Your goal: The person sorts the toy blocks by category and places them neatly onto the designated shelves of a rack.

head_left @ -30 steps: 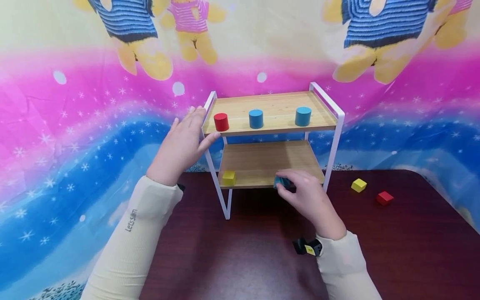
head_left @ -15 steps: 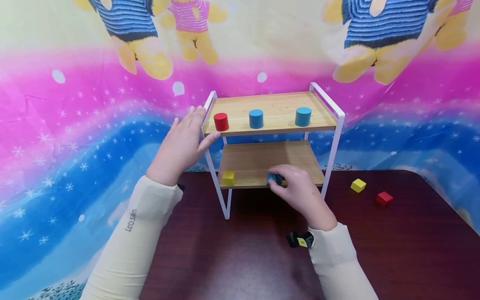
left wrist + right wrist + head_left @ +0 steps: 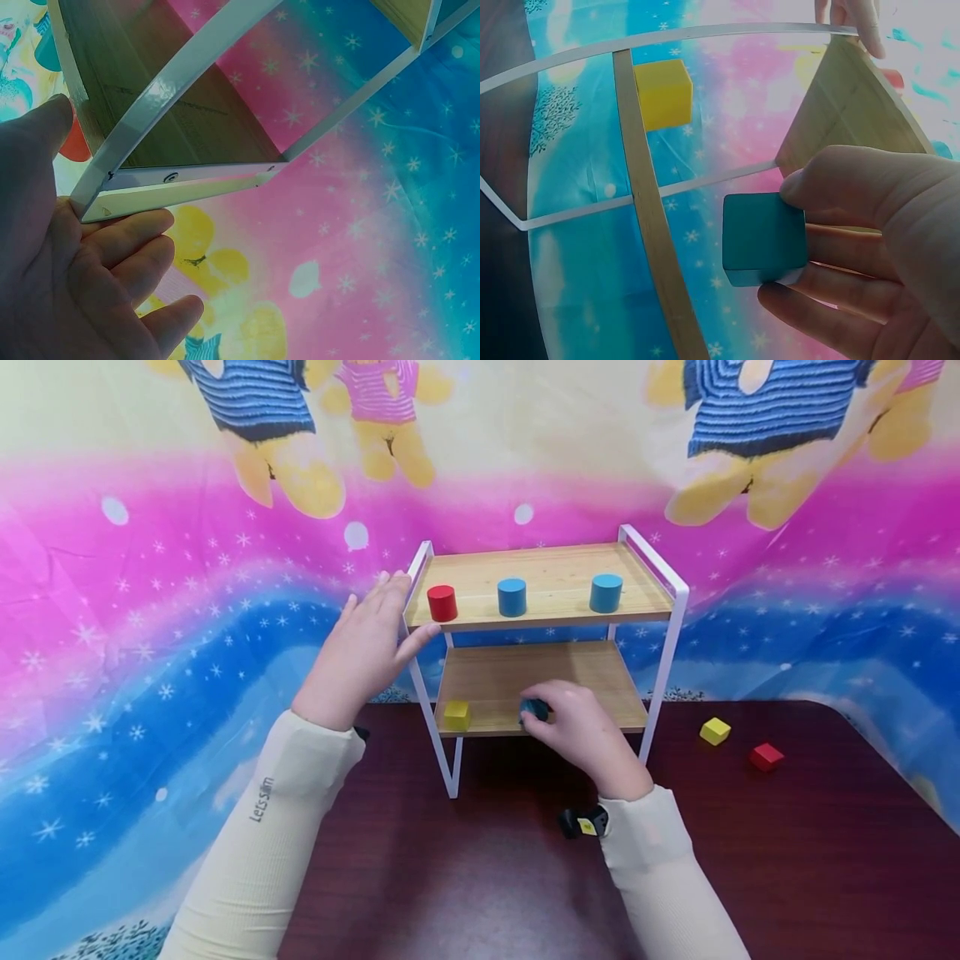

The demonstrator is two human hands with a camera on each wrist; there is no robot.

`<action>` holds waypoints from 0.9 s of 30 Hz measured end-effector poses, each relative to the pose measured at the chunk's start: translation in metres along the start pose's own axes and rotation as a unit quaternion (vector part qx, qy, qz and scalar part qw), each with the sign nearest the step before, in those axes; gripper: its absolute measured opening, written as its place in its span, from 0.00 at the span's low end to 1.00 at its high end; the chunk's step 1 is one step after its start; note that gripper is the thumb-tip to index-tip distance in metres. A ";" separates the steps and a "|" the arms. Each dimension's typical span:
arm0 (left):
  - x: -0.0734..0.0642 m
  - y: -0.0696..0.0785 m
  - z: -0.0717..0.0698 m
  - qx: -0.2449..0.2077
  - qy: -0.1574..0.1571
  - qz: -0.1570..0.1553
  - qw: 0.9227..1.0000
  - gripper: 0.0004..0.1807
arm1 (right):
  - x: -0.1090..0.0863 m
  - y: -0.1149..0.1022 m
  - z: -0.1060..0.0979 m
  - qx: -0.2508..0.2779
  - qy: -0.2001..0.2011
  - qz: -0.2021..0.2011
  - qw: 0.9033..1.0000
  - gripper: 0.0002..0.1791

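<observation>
A teal-blue cube (image 3: 763, 238) is pinched between the thumb and fingers of my right hand (image 3: 588, 731), just at the front edge of the lower shelf (image 3: 525, 677). In the right wrist view the cube stands apart from that edge. My left hand (image 3: 360, 652) touches the upper left corner of the white-framed rack (image 3: 667, 660), its fingers extended and its thumb by the front edge. A yellow cube (image 3: 457, 716) sits at the lower shelf's left front. On the upper shelf (image 3: 540, 568), a red cylinder (image 3: 442, 603) and two blue cylinders (image 3: 512, 597) stand in a row.
Right of the rack, a yellow block (image 3: 716, 731) and a red block (image 3: 767, 757) lie on the dark red-brown table (image 3: 480, 877). A patterned cloth backdrop (image 3: 525, 460) hangs behind the rack and runs along the left side.
My right hand has carried the blue cube left along the lower shelf's front edge, and slightly upward in view, nearer the yellow cube. The left hand has stayed at the rack's corner.
</observation>
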State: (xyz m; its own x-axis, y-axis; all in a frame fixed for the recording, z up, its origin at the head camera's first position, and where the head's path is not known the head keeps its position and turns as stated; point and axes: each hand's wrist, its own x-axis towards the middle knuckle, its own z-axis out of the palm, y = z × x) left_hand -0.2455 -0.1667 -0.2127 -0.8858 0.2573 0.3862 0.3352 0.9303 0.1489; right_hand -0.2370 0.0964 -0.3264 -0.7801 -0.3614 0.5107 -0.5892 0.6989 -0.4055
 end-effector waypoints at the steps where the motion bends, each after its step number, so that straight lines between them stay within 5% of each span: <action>1: 0.000 0.000 0.000 0.000 0.000 -0.001 1.000 0.48 | 0.001 -0.001 0.000 0.000 -0.003 -0.001 1.000 0.12; 27: -0.001 0.001 0.000 0.007 0.000 -0.002 1.000 0.47 | 0.028 -0.011 0.011 -0.016 -0.091 -0.009 0.996 0.12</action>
State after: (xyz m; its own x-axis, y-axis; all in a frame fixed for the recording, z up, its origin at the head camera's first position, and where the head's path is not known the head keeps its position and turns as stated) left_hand -0.2444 -0.1659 -0.2130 -0.8870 0.2528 0.3863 0.3266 0.9350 0.1380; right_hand -0.2549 0.0717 -0.3162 -0.7969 -0.4776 0.3698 -0.5980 0.7102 -0.3715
